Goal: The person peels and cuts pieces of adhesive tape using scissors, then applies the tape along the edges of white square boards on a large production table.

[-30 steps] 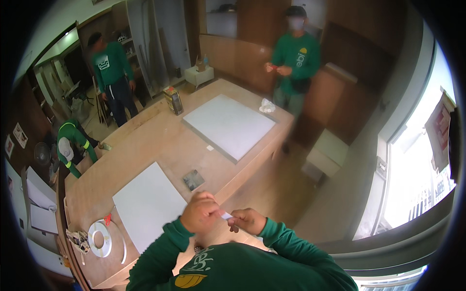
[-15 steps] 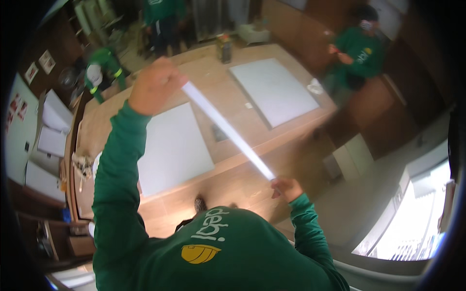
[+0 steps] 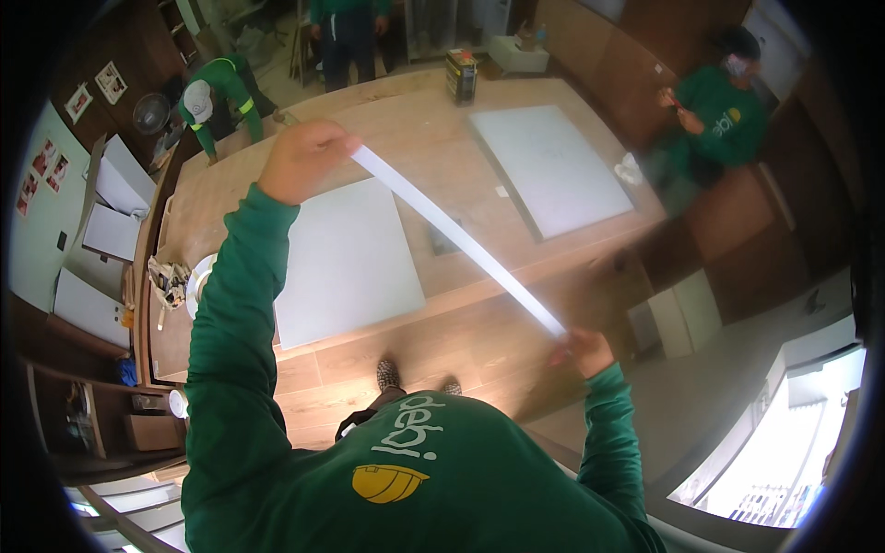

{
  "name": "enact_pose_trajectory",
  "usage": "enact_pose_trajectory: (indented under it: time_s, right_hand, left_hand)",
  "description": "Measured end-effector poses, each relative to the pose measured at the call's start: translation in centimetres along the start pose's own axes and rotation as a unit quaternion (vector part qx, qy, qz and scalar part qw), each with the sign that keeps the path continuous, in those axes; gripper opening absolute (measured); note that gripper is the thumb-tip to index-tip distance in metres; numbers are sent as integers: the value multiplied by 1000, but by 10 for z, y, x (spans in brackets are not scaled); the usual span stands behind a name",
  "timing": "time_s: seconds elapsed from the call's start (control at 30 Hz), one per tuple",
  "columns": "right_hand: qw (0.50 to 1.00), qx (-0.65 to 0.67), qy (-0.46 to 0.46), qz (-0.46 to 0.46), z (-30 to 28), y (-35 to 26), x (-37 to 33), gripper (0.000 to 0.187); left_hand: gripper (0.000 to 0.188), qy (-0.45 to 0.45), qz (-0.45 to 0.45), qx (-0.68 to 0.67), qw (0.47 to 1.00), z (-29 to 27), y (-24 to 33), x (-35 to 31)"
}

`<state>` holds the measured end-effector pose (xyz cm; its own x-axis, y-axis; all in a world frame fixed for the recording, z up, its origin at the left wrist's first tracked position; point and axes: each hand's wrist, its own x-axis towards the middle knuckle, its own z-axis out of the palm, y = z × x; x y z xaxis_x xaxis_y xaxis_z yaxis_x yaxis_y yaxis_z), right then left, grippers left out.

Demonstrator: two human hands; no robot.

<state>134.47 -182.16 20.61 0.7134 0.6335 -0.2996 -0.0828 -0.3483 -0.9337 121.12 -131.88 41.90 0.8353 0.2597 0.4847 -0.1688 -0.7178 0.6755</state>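
"Head view: what is being held?"
"One white strip point(image 3: 461, 241), stretched straight. The left hand point(image 3: 306, 158) is closed on its upper end; the right hand point(image 3: 588, 350), slightly blurred, grips the lower end."
"Where is that, against the worktop point(image 3: 415, 138)?"
"Slantwise above it, from the far end of a white board point(image 3: 346, 263) out past the near edge, over the floor point(image 3: 489, 327)."
"What lies on top?"
"That board, at the near edge; a second board point(image 3: 553, 170) toward the right edge, with crumpled paper point(image 3: 629, 169) just beside it. A tin point(image 3: 461, 76) stands by the far edge. A white roll point(image 3: 196, 281) lies near the left edge, partly hidden by the left sleeve point(image 3: 235, 323)."
"Anyone else?"
"A co-worker point(image 3: 724, 120) beyond the right edge holds something small and red."
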Motion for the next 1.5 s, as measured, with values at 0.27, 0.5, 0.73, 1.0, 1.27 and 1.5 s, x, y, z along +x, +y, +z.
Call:
enact_pose_trajectory:
  time_s: [0.27, 0.5, 0.73, 1.0, 1.27, 1.5]
  right_hand:
    - [986, 101, 136, 11, -42, 26, -18, 15]
    - [953, -168, 250, -21, -21, -2, -19, 19]
    - [888, -282, 327, -157, 8, 29, -16, 19]
    - [847, -327, 353, -224, 65, -17, -18, 28]
    - [905, -245, 253, -238, 119, -21, -14, 39]
    - [985, 98, 141, -32, 117, -7, -7, 17]
  left_hand:
    - [14, 71, -68, -120, 988, -14, -55, -25]
    - [24, -4, -319, -228, 920, 138, -82, -109]
    - [75, -310, -300, -296, 852, 252, -57, -174]
    - [33, -311, -224, -249, 889, 314, 2, -140]
    - [29, -135, -230, -374, 889, 322, 5, -125]
    - [24, -111, -218, -309, 919, 305, -12, -134]
